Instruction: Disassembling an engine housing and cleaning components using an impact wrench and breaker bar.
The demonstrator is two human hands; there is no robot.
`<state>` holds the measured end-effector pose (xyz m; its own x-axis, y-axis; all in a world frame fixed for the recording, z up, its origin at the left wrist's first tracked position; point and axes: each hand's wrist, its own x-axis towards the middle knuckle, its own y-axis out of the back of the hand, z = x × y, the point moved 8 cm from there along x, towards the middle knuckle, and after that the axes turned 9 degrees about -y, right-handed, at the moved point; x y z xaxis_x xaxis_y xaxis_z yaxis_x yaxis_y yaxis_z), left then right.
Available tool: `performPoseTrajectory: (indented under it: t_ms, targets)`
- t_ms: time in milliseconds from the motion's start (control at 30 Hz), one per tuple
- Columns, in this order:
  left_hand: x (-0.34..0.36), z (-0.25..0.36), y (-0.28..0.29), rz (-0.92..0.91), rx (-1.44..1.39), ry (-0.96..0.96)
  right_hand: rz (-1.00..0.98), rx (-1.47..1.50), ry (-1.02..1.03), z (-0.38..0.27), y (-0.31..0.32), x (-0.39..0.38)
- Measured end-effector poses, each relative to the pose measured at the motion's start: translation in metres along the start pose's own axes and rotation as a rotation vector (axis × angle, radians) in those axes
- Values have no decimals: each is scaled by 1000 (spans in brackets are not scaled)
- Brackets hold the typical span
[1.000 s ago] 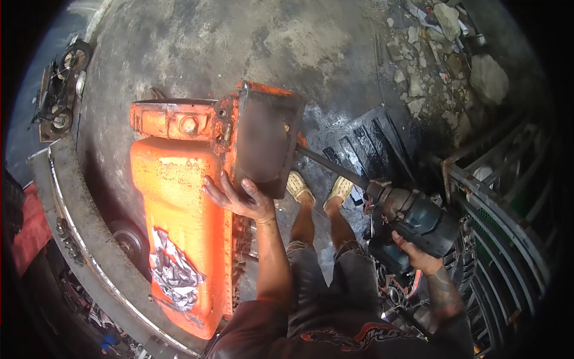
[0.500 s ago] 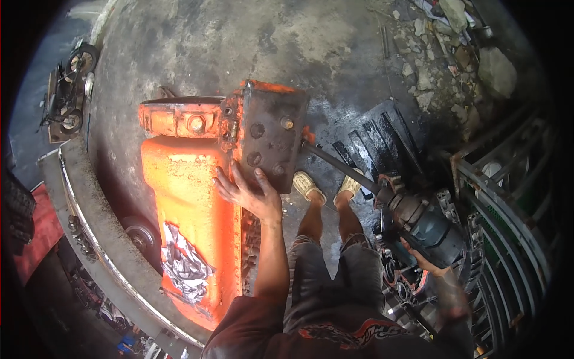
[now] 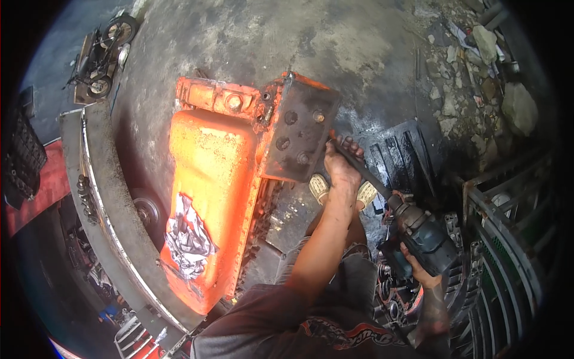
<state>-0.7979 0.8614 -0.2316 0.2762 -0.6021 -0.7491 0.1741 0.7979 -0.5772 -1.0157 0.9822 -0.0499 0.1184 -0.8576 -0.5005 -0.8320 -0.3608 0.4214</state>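
Observation:
A heavy dark teal power tool [image 3: 427,230] with a long bar [image 3: 371,178] points up and left toward a dark plate [image 3: 302,128]. My left hand [image 3: 344,164] is closed round the bar near its tip. On the tool's rear handle my right hand [image 3: 421,268] is closed, partly hidden by the tool body. The plate has round holes and a bolt [image 3: 318,116], and is fixed to one end of an orange-painted engine [image 3: 215,143]. The bar's tip is beside the plate's right edge; whether they touch is hard to see.
Crumpled silvery sheet [image 3: 190,236] lies on the engine. A curved metal beam [image 3: 113,197] runs along the left, with a small motorbike [image 3: 101,57] beyond. Metal railings [image 3: 508,251] stand at right, rubble [image 3: 460,90] at far right. Greasy engine parts [image 3: 394,299] sit below the tool.
My left hand has left the plate's lower edge, moved right and taken hold of the bar. The right hand stays on the handle. My view has shifted, so the engine appears farther right.

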Motion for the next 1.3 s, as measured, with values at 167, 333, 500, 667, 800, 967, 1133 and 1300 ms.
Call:
performPoseTrajectory:
  t_ms: [167, 333, 500, 667, 800, 967, 1133, 1300]
  targets:
    - [5, 13, 2, 11, -29, -60, 69, -228, 140, -16, 5, 2]
    - [2, 1, 0, 104, -40, -54, 24, 229, -179, 1, 6, 7]
    - [-11, -2, 5, 173, -24, -115, 16, 410, -302, 19, -3, -1]
    - [-12, 9, -2, 69, 94, -175, 64, 339, -189, 24, -3, -5]
    - [-29, -2, -13, 14, 115, -210, 58, 318, -147, 25, 2, -31]
    - [-77, -23, -27, -49, -46, 14, 232, 199, -182, 39, 21, -100]
    - [-130, 56, -6, -60, 49, -146, 340, -134, 128, 30, -7, -161]
    - [-157, 260, 62, 13, -178, -466, 235, -178, 136, 3, -66, -195]
